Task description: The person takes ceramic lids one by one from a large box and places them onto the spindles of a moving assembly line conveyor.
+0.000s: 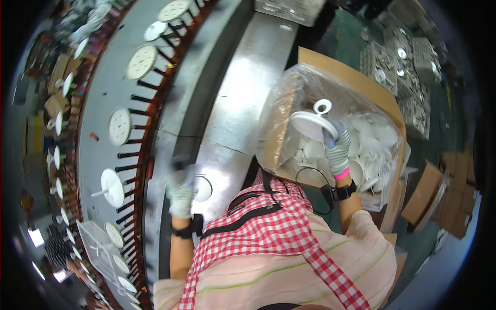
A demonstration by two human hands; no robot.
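The right hand (337, 150), in a striped work glove with a pink cuff, is closed on a white round disc part (312, 124) with a ring-shaped loop on top, holding it just above the open mouth of a clear plastic bag (289, 98) that lines a cardboard box (361, 85) to the person's right. The bag holds many more white parts of the same kind, piled loosely. The left hand (181, 194), also gloved and blurred, rests over the metal bench (243, 98) beside a second white disc (202, 188); the blur prevents telling whether its fingers are closed on that disc or merely lie next to it. Left of the bench runs a curved conveyor (103, 88) with dark pegs (135, 152), several carrying white discs (120, 126) and others standing bare. Judged from this layout, the step in hand is the pick-up of a part from the bag, with the other part staged at the bench edge. The next move would call for lifting the held disc clear of the bag film without snagging it, carrying it across the body to the bench side, and orienting it squarely before seating it, most likely on a bare peg. Grip on the thin rim should stay firm, since the part appears light and smooth.
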